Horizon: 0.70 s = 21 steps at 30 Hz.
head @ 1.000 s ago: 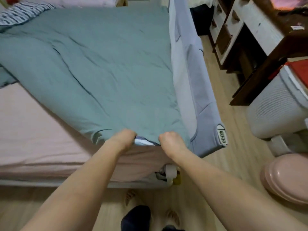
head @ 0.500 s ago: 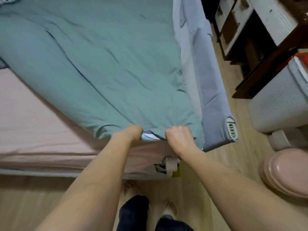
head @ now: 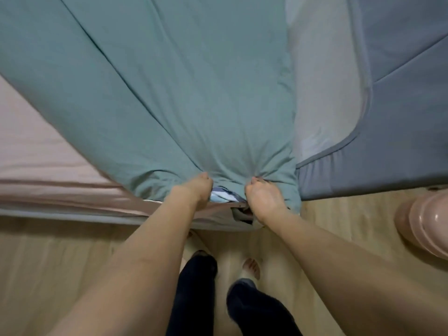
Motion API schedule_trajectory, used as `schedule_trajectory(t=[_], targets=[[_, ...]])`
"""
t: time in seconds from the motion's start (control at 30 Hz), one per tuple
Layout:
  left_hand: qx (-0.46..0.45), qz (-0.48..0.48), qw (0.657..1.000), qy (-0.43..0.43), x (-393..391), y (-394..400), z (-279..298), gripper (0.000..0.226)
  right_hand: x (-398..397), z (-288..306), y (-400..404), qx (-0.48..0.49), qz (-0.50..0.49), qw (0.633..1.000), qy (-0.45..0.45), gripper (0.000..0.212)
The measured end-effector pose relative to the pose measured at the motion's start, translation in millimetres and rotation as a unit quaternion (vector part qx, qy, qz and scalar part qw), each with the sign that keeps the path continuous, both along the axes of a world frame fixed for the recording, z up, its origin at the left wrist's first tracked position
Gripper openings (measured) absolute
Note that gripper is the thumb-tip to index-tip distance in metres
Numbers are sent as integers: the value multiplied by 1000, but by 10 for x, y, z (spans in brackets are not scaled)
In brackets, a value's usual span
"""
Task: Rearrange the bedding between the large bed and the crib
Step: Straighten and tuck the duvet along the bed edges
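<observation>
Both hands were closed tight on the near edge of the teal blanket point(head: 169, 93), right at the foot of the bed. The left hand point(head: 197, 190) had its fingers curled under the hem, knuckles up, the cloth bunched into its grip. The right hand point(head: 263, 196) did the same just beside it — fingers tucked in, a fan of creases running from the fist up into the fabric. Between the two fists a small patch of striped fabric point(head: 221, 196) showed beneath the blanket's edge; whether it was lining or a separate piece I could not tell.

The blanket lay spread over the large bed, running away from the person, its near corner hanging just over the mattress end. To its left the pink sheet point(head: 36, 154) of the bed lay uncovered. On the right, touching the blanket's side, stood the grey padded rail point(head: 388, 117) — its lighter inner panel point(head: 324, 81) facing the bed.

The person stood on a pale wooden floor point(head: 48, 263), dark trouser legs point(head: 194, 299) and feet below the arms. A pink round object point(head: 426, 226) sat on the floor at the far right.
</observation>
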<state>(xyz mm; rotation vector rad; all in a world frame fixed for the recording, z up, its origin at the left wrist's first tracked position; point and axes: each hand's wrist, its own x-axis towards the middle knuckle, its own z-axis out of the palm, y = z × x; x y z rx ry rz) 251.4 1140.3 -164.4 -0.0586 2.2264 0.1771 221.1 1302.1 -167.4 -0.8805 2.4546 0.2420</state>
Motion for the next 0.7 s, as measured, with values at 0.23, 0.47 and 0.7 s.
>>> schedule_trajectory(t=[0.23,0.47,0.7], targets=[[108,40,987,-110,149,-115,148,49,-163,304,5,91,-28,976,-194,39],[130,510,823,213,363,-1284,1315,29,-300,1401,-826,-66,-50,985,-155,35],[207,748,602,185,649,-2250,1184,43,-38,1416,-2242,-150,15,978,-142,43]])
